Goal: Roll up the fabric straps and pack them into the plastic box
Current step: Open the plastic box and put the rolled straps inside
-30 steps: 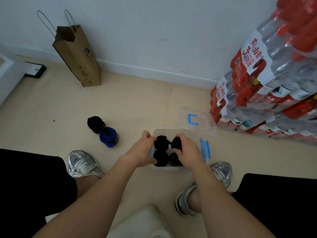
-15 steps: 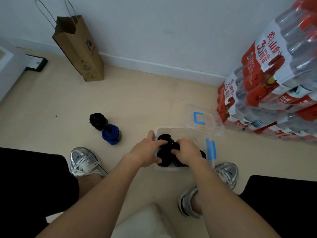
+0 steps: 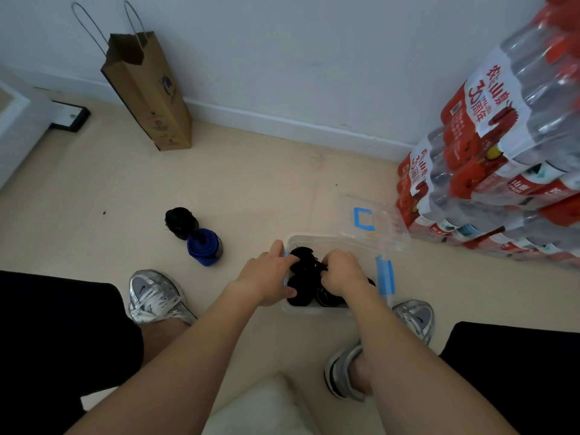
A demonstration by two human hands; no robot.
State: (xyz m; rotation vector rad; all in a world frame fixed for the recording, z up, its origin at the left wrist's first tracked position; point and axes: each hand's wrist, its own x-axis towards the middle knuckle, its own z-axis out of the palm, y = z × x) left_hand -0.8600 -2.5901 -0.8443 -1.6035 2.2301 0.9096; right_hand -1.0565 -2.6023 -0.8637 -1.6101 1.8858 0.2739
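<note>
On floor between sneakers [image 3: 157,296], clear plastic box [image 3: 314,310] holds black strap rolls [image 3: 301,296]; left hand [image 3: 266,277] fingers pinch one, right hand [image 3: 342,271] fingers curl among them, grip hidden. Blue roll [image 3: 204,248] lies left.

Stacked shrink-wrapped packs of clear plastic water bottles [image 3: 549,89] on my right bear red-and-white labels [image 3: 489,98] reading 农夫山泉 and 30周年; print on the tall brown paper bag [image 3: 157,98] unreadable
</note>
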